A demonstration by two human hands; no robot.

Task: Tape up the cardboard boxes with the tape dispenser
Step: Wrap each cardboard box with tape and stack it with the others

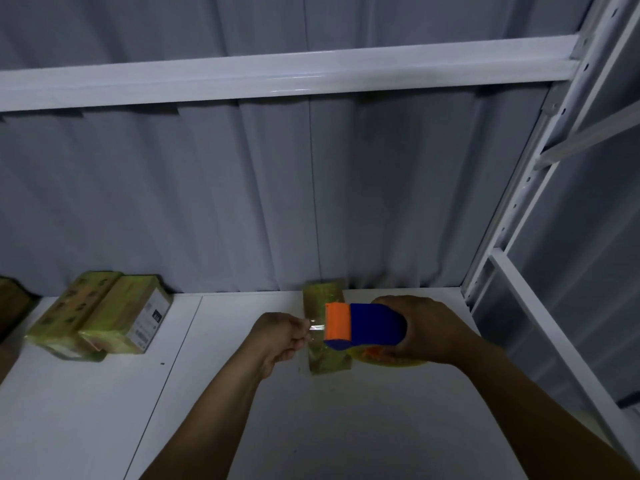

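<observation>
A blue and orange tape dispenser (363,325) is gripped by my right hand (429,329) above a small cardboard box (327,360) wrapped in yellowish tape. The box lies lengthwise on the white shelf (242,393), its far end against the curtain. My left hand (280,337) pinches the free end of clear tape (317,328) stretched from the dispenser's orange mouth. A yellow roll of tape (391,361) shows under the dispenser.
Two taped boxes (100,315) lie side by side at the back left, with another dark box (10,306) at the left edge. A grey curtain (277,202) hangs behind. White rack posts (519,202) and a shelf beam (277,76) stand right and above.
</observation>
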